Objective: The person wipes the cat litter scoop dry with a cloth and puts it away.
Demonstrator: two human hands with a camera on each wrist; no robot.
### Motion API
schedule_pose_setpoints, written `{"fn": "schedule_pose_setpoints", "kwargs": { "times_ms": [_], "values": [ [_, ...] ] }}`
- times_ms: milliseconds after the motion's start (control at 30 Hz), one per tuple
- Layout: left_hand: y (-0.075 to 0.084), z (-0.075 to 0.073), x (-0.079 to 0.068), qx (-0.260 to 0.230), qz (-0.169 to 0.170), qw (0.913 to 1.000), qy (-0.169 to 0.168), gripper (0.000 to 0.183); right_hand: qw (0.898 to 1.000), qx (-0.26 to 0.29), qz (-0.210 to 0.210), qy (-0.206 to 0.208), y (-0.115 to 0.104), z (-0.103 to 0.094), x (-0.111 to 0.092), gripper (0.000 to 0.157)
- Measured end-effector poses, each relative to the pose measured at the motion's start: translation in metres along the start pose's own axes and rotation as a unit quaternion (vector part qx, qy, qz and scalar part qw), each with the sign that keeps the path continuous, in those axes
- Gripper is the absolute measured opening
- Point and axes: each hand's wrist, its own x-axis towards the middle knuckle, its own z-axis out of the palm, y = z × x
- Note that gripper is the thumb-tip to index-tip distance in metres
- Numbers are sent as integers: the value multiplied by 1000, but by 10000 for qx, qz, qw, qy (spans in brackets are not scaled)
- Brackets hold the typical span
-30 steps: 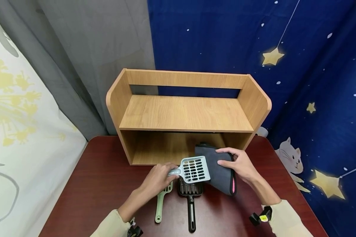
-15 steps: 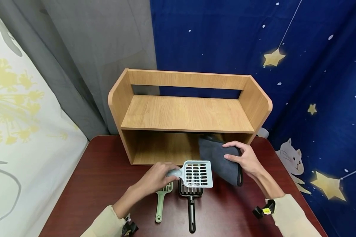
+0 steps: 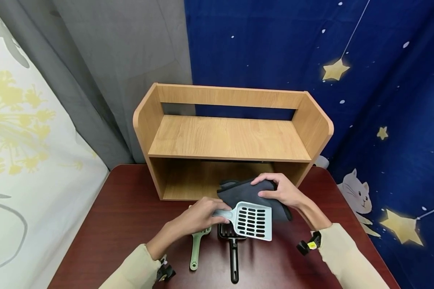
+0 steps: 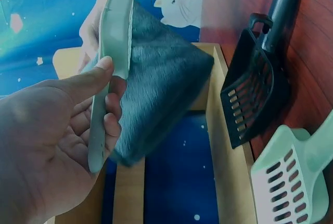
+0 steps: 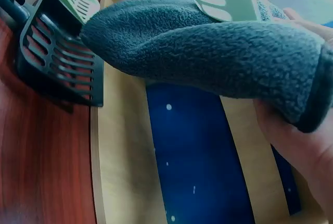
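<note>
My left hand [image 3: 199, 216] grips a pale blue-grey litter scoop [image 3: 254, 220] by its handle, the slotted blade pointing right. In the left wrist view, the thumb lies on the handle [image 4: 99, 130] with the fingers curled behind it. My right hand [image 3: 282, 190] holds a dark grey, black-edged fleecy cloth [image 3: 238, 194] between thumb and fingers. The cloth hangs folded just behind the scoop's blade; in the right wrist view it bunches close against the blade [image 5: 229, 0]. Whether they touch, I cannot tell.
A black litter scoop [image 3: 234, 261] and a green litter scoop [image 3: 195, 253] lie on the dark red table [image 3: 123, 237], handles toward me, heads partly covered by the held scoop and left hand. Behind stands a two-tier wooden shelf [image 3: 228, 138]. Curtains [image 3: 246, 48] hang behind.
The cloth first moved right, away from the scoop, then came back left behind it with its shape changed. The pale scoop has shifted right and toward me.
</note>
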Motion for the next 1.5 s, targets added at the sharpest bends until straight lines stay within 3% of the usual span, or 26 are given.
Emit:
{"fn": "schedule_pose_setpoints", "kwargs": {
  "times_ms": [233, 667, 800, 1033, 1167, 1333, 1500],
  "values": [
    [5, 1, 1, 90, -74, 9999, 13, 24, 9993, -128, -30, -359, -3, 4, 12, 31],
    [-11, -12, -22, -122, -268, 9993, 229, 26, 9998, -2, 216, 58, -4, -15, -13, 32],
    [-9, -10, -19, -116, -167, 9996, 208, 25, 9998, -50, 175, 59, -4, -10, -4, 31],
    [2, -2, -7, 45, 65, 9999, 110, 24, 9991, -180, -27, -391, -7, 7, 19, 31],
    [5, 3, -5, 146, 72, 9998, 145, 23, 9989, -275, -91, -378, -8, 12, 24, 32],
    [2, 3, -10, 122, 2, 9997, 225, 22, 9993, -80, -23, -351, -6, 8, 16, 31],
    [-5, 0, -17, 70, 1, 9991, 411, 24, 9994, 179, 300, -17, -3, -3, -3, 32]
  ]
}}
